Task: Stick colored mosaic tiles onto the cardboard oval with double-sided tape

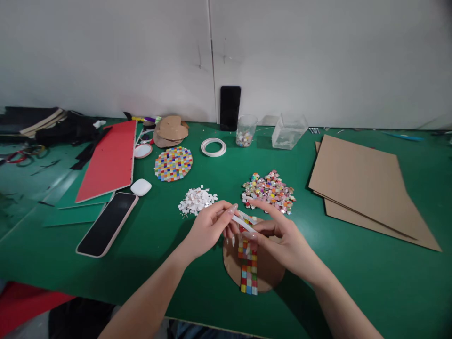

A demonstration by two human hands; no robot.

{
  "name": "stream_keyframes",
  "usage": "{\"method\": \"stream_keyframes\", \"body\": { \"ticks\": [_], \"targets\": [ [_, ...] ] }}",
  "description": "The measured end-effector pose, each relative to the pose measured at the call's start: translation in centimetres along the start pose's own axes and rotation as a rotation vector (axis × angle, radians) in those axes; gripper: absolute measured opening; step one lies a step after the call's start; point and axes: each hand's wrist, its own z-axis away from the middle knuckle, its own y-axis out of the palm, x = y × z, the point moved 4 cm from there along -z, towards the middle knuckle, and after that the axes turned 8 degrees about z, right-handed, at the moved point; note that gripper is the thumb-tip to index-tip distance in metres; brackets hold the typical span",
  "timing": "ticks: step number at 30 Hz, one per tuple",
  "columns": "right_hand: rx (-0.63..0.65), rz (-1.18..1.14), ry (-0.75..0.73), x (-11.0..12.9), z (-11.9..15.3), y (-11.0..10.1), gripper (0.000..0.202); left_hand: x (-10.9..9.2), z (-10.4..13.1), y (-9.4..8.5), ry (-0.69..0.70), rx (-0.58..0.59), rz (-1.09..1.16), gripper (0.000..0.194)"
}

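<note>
Tape strip (243,223), pinched by left hand (209,227) and right hand (282,237) above the cardboard disc (232,267), is best held taut, clear of the mosaic tiles (249,273).

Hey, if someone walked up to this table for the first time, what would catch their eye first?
Probably the left hand and right hand near the middle, pinching a thin white strip over a round brown cardboard piece bearing a multicoloured band of small square tiles. Next might come the round multicoloured tile mosaic farther back and left, and the large flat red board left of it.
</note>
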Motion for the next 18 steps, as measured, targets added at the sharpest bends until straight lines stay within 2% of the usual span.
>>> {"method": "stream_keyframes", "body": {
  "ticks": [18],
  "targets": [
    [-0.007,0.080,-0.004,-0.05,-0.07,0.10,0.048,0.45,0.06,0.02,-0.016,-0.001,-0.106,0.018]
  ]
}}
